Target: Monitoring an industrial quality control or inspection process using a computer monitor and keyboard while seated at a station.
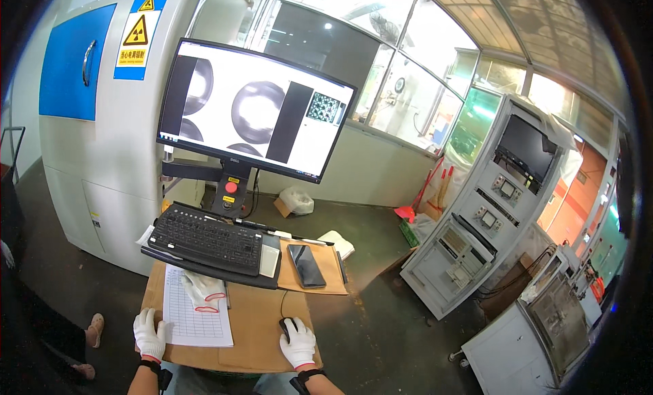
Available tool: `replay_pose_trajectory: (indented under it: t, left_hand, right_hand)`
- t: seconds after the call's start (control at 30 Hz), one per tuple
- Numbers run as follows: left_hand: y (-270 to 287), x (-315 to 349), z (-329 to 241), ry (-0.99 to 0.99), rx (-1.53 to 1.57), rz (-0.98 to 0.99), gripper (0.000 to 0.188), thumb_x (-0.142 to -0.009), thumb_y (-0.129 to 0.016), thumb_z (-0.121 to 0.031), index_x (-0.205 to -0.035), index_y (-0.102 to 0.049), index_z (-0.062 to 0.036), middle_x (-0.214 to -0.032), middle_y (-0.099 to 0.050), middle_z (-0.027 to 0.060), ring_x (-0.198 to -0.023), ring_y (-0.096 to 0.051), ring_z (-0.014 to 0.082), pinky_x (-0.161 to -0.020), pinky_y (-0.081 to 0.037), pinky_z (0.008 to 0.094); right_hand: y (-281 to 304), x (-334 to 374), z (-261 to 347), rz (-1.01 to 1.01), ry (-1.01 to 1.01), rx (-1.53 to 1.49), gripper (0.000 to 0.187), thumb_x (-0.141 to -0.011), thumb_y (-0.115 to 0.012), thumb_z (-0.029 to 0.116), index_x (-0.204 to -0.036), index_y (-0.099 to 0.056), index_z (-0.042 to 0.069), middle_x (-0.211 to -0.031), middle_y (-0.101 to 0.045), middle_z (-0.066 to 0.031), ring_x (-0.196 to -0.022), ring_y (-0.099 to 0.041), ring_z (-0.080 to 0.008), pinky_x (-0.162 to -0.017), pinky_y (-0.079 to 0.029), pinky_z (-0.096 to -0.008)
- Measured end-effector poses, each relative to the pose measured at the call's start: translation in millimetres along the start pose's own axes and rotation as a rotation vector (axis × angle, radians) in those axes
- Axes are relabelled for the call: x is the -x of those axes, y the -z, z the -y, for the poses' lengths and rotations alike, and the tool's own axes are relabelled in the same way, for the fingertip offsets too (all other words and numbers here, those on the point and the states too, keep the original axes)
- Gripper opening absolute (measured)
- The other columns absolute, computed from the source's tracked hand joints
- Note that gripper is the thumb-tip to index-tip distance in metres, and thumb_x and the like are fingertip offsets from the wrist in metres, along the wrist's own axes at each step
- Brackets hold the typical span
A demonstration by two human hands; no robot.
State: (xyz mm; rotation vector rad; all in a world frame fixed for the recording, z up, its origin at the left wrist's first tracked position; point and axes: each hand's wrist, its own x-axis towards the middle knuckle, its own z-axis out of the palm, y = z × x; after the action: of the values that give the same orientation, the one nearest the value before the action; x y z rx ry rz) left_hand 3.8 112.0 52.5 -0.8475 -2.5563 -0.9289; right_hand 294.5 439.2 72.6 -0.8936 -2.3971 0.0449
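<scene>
I see the right hand [299, 345] at lower centre, fingers curled around the black mouse [285, 325]; lower left, the left hand [149, 335] rests, fingers loose, on the tabletop [258, 320]. Right of centre, a green crate [408, 233] holds pale plastic [423, 226].

Dark floor [381, 340], pale low wall [360, 163], bright windows [435, 31], 1 tall grey rack [473, 208]

I count one black keyboard [204, 238], one mouse [285, 327], one phone [307, 266] and one red push-button [231, 187]. My gloved hands [298, 346] number two.
</scene>
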Motion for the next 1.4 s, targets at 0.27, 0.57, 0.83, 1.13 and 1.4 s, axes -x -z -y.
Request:
replay_pose_trajectory:
  t: [0.27, 0.57, 0.83, 1.13, 1.4]
  left_hand:
    - [-6, 3, 8, -0.014, -0.017, -0.013, 0.049, -0.093, -0.068, -0.021, -0.136, -0.059, -0.0003, -0.141, -0.058, 0.0246, -0.129, -0.054, 0.0464, -0.111, -0.042, 0.0534]
    - [-11, 3, 10, -0.018, -0.023, -0.066, 0.050, -0.090, -0.071, -0.022, -0.133, -0.060, 0.0013, -0.139, -0.060, 0.0233, -0.127, -0.054, 0.0449, -0.112, -0.041, 0.0529]
    - [-7, 5, 6, -0.031, -0.015, -0.067, 0.049, -0.089, -0.071, -0.021, -0.132, -0.060, 0.0012, -0.136, -0.060, 0.0230, -0.124, -0.055, 0.0449, -0.110, -0.042, 0.0529]
    - [2, -12, 10, 0.046, 0.241, -0.068, 0.046, -0.094, -0.070, -0.018, -0.135, -0.060, 0.0004, -0.138, -0.060, 0.0235, -0.129, -0.056, 0.0428, -0.113, -0.042, 0.0480]
    - [-1, -34, 91, 0.657, 1.300, -0.548, 0.064, -0.112, -0.050, -0.046, -0.163, -0.040, -0.0092, -0.167, -0.039, 0.0132, -0.154, -0.038, 0.0275, -0.128, -0.028, 0.0409]
  right_hand:
    - [-1, -2, 0, 0.009, 0.007, -0.018, 0.051, -0.086, -0.071, 0.027, -0.136, -0.064, 0.020, -0.137, -0.062, -0.0138, -0.102, -0.066, -0.0395, -0.089, -0.055, -0.0527]
    - [1, -2, 1, 0.015, -0.002, -0.012, 0.052, -0.084, -0.074, 0.026, -0.135, -0.065, 0.018, -0.136, -0.064, -0.0141, -0.102, -0.067, -0.0391, -0.091, -0.055, -0.0516]
    - [4, -2, 2, 0.031, -0.008, -0.031, 0.052, -0.084, -0.074, 0.026, -0.135, -0.065, 0.018, -0.136, -0.064, -0.0147, -0.103, -0.067, -0.0394, -0.091, -0.054, -0.0520]
    - [-5, -3, -2, -0.012, 0.022, 0.003, 0.051, -0.083, -0.073, 0.027, -0.133, -0.065, 0.020, -0.135, -0.064, -0.0153, -0.101, -0.068, -0.0414, -0.087, -0.056, -0.0544]
    - [1, -3, 2, 0.004, 0.043, 0.014, 0.052, -0.082, -0.072, 0.027, -0.132, -0.066, 0.018, -0.133, -0.064, -0.0154, -0.097, -0.067, -0.0409, -0.085, -0.056, -0.0538]
